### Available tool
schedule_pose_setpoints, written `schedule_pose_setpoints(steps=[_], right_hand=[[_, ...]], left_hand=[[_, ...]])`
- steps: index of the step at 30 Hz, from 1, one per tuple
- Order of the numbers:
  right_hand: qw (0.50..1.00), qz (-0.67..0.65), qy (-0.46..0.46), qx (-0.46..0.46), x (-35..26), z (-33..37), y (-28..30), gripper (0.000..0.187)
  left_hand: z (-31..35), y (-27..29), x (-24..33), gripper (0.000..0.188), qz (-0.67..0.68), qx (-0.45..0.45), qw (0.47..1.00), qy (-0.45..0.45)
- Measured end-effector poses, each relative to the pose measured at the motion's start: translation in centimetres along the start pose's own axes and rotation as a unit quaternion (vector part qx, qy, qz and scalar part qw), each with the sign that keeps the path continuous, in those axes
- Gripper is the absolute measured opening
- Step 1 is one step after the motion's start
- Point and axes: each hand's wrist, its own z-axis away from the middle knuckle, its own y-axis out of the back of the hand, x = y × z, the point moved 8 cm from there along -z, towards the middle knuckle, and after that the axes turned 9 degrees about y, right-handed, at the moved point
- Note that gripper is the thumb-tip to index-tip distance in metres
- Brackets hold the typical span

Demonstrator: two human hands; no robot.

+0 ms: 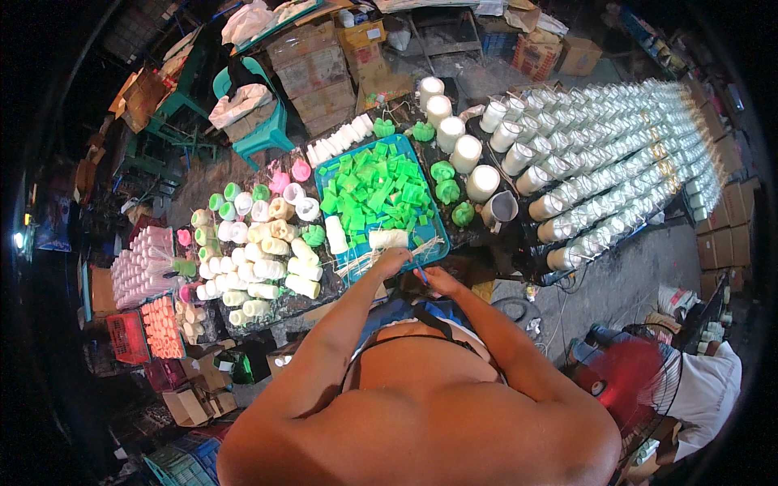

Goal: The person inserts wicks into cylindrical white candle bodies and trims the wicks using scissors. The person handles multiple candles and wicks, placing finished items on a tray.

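A blue tray (pixel 438 202) piled with bright green wax-like chunks (pixel 373 186) lies before me. Thin pale strands (pixel 356 263), seemingly wicks, are strewn along its near edge beside a white cylinder (pixel 389 239). Over these strands is my left hand (pixel 393 262), its fingers drawn together on something too small to make out. Just outside the tray's near right corner, my right hand (pixel 442 281) is closed around a slim blue object (pixel 421 275), whose kind does not show. The two hands are close together but apart.
Left of the tray stand many cream and white candle-like cylinders (pixel 263 267). White pillars (pixel 468 154) and a metal pitcher (pixel 500 209) are at right, with rows of white cylinders (pixel 583 162) beyond. A fan (pixel 628 381) and another person (pixel 713 389) are at lower right.
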Motion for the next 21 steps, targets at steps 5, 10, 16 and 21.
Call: schedule_pose_setpoints(steps=[5, 10, 16, 21], right_hand=[[0.995, -0.092, -0.036, 0.02, -2.7, 1.4, 0.0, 0.057], [0.998, -0.06, 0.029, 0.004, -1.2, -0.2, -0.3, 0.056], [0.993, -0.11, -0.019, 0.023, -3.0, 1.2, -0.3, 0.058], [0.991, -0.118, 0.068, 0.012, 0.3, -1.7, -0.1, 0.06]], left_hand=[[2.2, 0.7, 1.8, 0.027, 0.013, 0.006, 1.0, 0.02], [0.9, 0.9, 0.5, 0.03, -0.053, 0.019, 0.998, 0.019], [0.4, 0.3, -0.9, 0.032, 0.006, 0.021, 0.999, 0.039], [-0.3, -0.2, 0.1, 0.031, -0.105, -0.005, 0.994, -0.013]])
